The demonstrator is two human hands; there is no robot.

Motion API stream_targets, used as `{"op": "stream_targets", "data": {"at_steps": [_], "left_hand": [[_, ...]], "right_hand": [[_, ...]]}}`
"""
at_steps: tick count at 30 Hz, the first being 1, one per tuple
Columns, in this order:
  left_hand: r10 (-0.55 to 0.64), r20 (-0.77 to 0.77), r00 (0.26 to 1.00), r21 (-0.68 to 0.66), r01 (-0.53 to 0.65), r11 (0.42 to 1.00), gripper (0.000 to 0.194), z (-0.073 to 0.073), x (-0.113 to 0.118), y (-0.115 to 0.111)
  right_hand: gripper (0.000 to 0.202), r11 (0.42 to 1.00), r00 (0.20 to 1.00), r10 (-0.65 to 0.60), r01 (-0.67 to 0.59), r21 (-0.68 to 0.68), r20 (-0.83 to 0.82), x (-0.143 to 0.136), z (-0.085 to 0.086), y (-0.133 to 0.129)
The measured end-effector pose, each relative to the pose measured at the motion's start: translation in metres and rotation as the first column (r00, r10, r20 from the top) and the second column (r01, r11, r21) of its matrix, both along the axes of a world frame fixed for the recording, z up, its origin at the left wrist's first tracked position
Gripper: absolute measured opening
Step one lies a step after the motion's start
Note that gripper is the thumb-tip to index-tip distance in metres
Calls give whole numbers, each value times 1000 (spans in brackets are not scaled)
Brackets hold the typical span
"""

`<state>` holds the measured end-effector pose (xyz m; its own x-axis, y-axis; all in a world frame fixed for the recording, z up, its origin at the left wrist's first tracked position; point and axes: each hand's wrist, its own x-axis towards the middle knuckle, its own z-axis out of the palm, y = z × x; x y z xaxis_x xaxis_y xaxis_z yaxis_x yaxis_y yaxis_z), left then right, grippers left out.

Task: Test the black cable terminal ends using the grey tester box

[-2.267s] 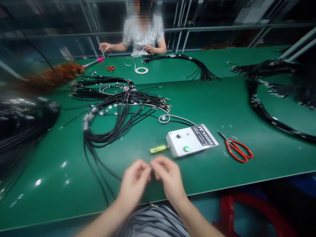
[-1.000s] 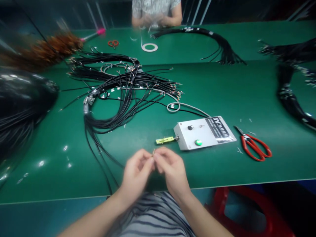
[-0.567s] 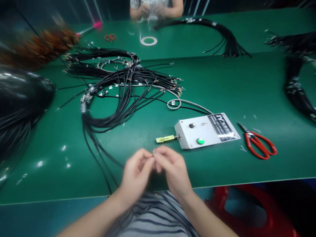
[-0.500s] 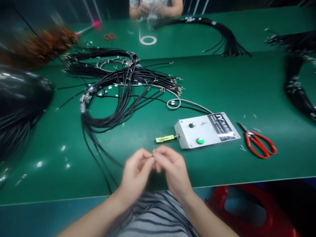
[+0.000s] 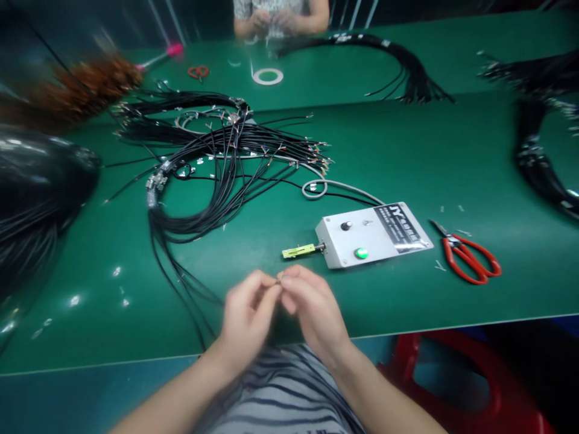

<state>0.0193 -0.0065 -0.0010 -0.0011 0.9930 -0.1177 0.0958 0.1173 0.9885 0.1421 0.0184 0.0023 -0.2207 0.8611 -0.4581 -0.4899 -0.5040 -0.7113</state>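
Copper-coloured wire end (image 5: 280, 275) is held just above the near edge of the green table (image 5: 407, 150), between the meeting fingertips of two bare hands. By the left hand (image 5: 248, 310) it is pinched between thumb and forefinger; by the right hand (image 5: 316, 304) it is gripped from the other side, so that the fingertips of both are brought together on it. Its finer detail is too small to be made out. Near the left hand, loose black cables (image 5: 192, 286) are trailed down from a curved cable bundle (image 5: 181, 226); whether the held end is joined to them cannot be told.

Just beyond the fingertips, a yellow-green clip (image 5: 298, 251) is carried on the shaft of a grey box (image 5: 348, 242), on which a lit green button (image 5: 361, 253) is seen. To the right of the box, red-handled cutters (image 5: 470, 256) are laid near some small clippings (image 5: 439, 265). Farther back, a tape roll (image 5: 268, 83) and red-handled scissors (image 5: 199, 72) are placed. At the far side, another person's hands (image 5: 261, 21) are held close together.
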Motion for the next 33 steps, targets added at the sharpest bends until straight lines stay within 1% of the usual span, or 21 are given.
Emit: {"op": "stream_targets", "data": {"at_steps": [2,3,5,7,10,12,14,16,18,19,23,27,29,32,33], "left_hand": [[19,-55,998,34,-17,999,14,-1,0,0],[28,-46,999,26,-27,999,14,-1,0,0],[44,26,999,-26,-43,999,13,1,1,1],[53,102,993,-75,-46,996,12,4,3,1],[49,150,987,-86,-36,996,13,9,6,1],[46,156,987,-81,-34,996,13,9,7,1],[49,145,988,-74,-39,997,13,7,7,-1],[50,123,991,-61,-43,997,13,5,6,-4],[44,102,994,-46,-39,998,12,3,4,-7],[38,96,995,-40,-34,999,13,2,4,-8],[8,84,996,-11,-7,1000,15,1,5,-10],[-9,83,997,-3,9,1000,16,-1,6,-8],[-11,92,996,-14,12,1000,16,0,4,-9],[26,88,996,-39,-23,999,19,5,-1,-12],[39,94,995,-54,-34,998,19,7,-3,-13]], "right_hand": [[12,999,997,-30,27,-41,-69,-2,-2,-3],[13,997,994,-51,45,-62,-101,-3,-3,-4],[15,992,986,-103,92,-89,-128,-5,-4,-7],[14,986,983,-159,153,-63,-89,-6,-2,-10],[10,972,973,-232,233,29,-12,-6,1,-13],[11,966,965,-259,260,14,-44,-6,2,-14],[12,968,952,-244,229,-98,-187,-6,1,-15],[14,966,909,-210,135,-221,-361,-6,-1,-17],[14,959,872,-192,68,-276,-450,-6,-4,-19],[14,959,872,-192,69,-275,-450,-6,-5,-20],[15,965,906,-220,147,-218,-362,-5,-5,-23],[15,961,910,-249,189,-201,-332,-9,-3,-24],[17,951,901,-287,226,-213,-324,-8,-3,-22],[20,916,876,-382,316,-248,-294,1,-2,-18],[20,912,878,-393,333,-242,-274,5,-2,-17]]}}
